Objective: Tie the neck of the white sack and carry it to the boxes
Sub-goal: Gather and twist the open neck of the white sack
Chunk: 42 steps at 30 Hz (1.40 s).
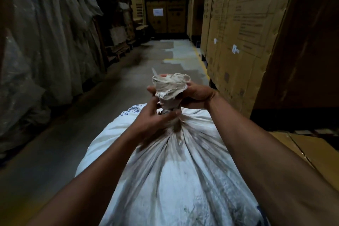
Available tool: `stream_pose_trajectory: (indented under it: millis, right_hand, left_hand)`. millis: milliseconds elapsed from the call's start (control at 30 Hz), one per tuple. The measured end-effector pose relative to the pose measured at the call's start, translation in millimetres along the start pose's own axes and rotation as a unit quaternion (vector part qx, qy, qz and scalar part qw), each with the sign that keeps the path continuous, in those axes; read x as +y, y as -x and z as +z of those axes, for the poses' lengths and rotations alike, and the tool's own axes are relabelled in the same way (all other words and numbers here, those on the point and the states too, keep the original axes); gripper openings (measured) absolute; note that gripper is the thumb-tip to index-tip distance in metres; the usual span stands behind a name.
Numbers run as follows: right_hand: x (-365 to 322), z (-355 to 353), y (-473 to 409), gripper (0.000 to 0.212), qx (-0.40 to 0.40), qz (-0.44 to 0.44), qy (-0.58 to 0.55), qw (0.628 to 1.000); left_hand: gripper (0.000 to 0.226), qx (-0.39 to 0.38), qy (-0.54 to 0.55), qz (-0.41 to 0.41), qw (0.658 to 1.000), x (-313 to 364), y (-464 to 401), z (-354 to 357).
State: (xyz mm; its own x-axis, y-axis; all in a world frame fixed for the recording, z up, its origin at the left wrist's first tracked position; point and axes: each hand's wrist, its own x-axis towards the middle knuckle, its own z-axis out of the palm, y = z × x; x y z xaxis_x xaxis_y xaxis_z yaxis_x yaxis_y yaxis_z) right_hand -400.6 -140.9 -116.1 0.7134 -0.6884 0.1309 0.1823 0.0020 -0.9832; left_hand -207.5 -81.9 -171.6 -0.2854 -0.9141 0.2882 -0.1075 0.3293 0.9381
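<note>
A big white sack (176,176), dirty and streaked grey, fills the lower middle of the head view. Its gathered neck (169,90) stands up in a twisted bunch with frayed strands at the top. My left hand (156,118) wraps its fingers around the base of the neck, just above the sack's bulge. My right hand (196,95) grips the upper part of the bunch from the right side. Tall brown cardboard boxes (236,29) line the right side of the aisle.
A concrete aisle floor (143,71) runs ahead, with a yellow line (201,62) along the boxes. Plastic-wrapped goods (45,38) stand along the left. More boxes (166,12) close the far end. Flat cardboard (302,150) lies low at the right.
</note>
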Motion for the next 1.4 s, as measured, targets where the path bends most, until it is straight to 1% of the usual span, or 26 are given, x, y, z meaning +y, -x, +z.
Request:
stream_pose_trajectory:
  millis: [67, 133, 200, 233, 300, 433, 500, 533, 600, 667, 733, 767, 833, 867, 933, 1033, 1067, 1133, 1233, 1300, 1400]
  right_hand:
    - [-4.2, -0.5, -3.7, 0.072, 0.025, -0.016, 0.006, 1.0]
    - [-6.5, 2.5, -4.9, 0.079, 0.036, -0.02, 0.004, 0.999]
    - [-3.9, 2.6, -6.1, 0.071, 0.058, -0.035, 0.006, 0.998]
    - [-1.6, 2.0, -6.1, 0.067, 0.068, -0.05, 0.016, 0.996]
    - [6.2, -1.4, -7.9, 0.065, 0.116, -0.079, 0.042, 0.989]
    - [22.1, -2.2, 1.2, 0.085, 0.206, -0.092, 0.022, 0.974]
    - [28.4, 2.7, 7.3, 0.081, 0.231, -0.092, 0.038, 0.968]
    - [30.9, 4.9, 8.9, 0.074, 0.238, -0.091, 0.068, 0.965]
    - [35.4, 11.4, 10.1, 0.053, 0.257, -0.099, 0.108, 0.955]
    - [37.9, 19.2, 12.5, 0.039, 0.289, -0.117, 0.128, 0.941]
    - [37.5, 25.3, 14.6, 0.027, 0.318, -0.125, 0.149, 0.928]
    - [36.9, 31.6, 17.7, 0.026, 0.335, -0.126, 0.164, 0.919]
    - [35.3, 40.0, 25.0, 0.035, 0.387, -0.114, 0.212, 0.89]
    - [32.4, 44.9, 31.0, 0.035, 0.406, -0.107, 0.233, 0.877]
    - [26.1, 48.7, 39.9, 0.028, 0.41, -0.1, 0.254, 0.87]
    - [15.9, 55.9, 59.5, 0.01, 0.368, -0.089, 0.239, 0.894]
    - [14.3, 57.8, 65.8, 0.009, 0.355, -0.083, 0.235, 0.901]
    - [15.6, 59.5, 79.6, 0.018, 0.344, -0.061, 0.234, 0.907]
    - [17.3, 56.3, 100.1, 0.021, 0.337, -0.046, 0.237, 0.91]
    - [16.4, 51.6, 114.8, 0.022, 0.347, -0.043, 0.236, 0.907]
    - [17.2, 37.7, 136.1, 0.03, 0.367, -0.031, 0.236, 0.899]
  left_hand:
    - [0.067, 0.027, -0.009, 0.019, 0.999, 9.0, -4.2, -2.4]
    - [0.062, 0.064, -0.076, 0.044, 0.994, 13.7, -8.8, -1.5]
    - [0.049, 0.092, -0.148, 0.068, 0.982, 13.3, -13.7, 1.9]
    - [0.044, 0.112, -0.167, 0.07, 0.977, 14.0, -16.0, 3.8]
    - [0.037, 0.158, -0.198, 0.069, 0.965, 12.8, -19.7, 7.1]
    - [0.037, 0.207, -0.222, 0.067, 0.95, 6.7, -19.2, 13.2]
    - [0.036, 0.224, -0.218, 0.065, 0.948, 5.7, -17.3, 14.4]
    - [0.035, 0.23, -0.218, 0.063, 0.946, 5.9, -16.2, 14.8]
    - [0.032, 0.23, -0.208, 0.052, 0.949, 7.2, -12.4, 16.1]
    - [0.024, 0.213, -0.187, 0.041, 0.958, 8.1, -7.8, 17.8]
    - [0.02, 0.18, -0.17, 0.037, 0.968, 13.3, -0.9, 18.6]
    - [0.022, 0.166, -0.163, 0.037, 0.972, 18.4, 3.8, 18.0]
    - [0.032, 0.147, -0.161, 0.031, 0.975, 29.6, 13.8, 17.8]
    - [0.034, 0.14, -0.155, 0.026, 0.978, 33.8, 18.9, 17.9]
    - [0.038, 0.132, -0.141, 0.02, 0.981, 37.1, 26.3, 16.7]
    - [0.044, 0.111, -0.135, 0.012, 0.985, 38.2, 39.2, 15.0]
    - [0.044, 0.107, -0.134, 0.013, 0.985, 38.6, 43.5, 13.9]
    - [0.047, 0.105, -0.138, 0.008, 0.985, 40.8, 53.0, 11.6]
    - [0.058, 0.112, -0.143, -0.01, 0.983, 42.8, 61.5, 7.3]
    - [0.054, 0.139, -0.165, -0.002, 0.976, 43.2, 64.2, 3.0]
    - [0.037, 0.18, -0.247, 0.063, 0.95, 43.7, 67.8, 1.2]
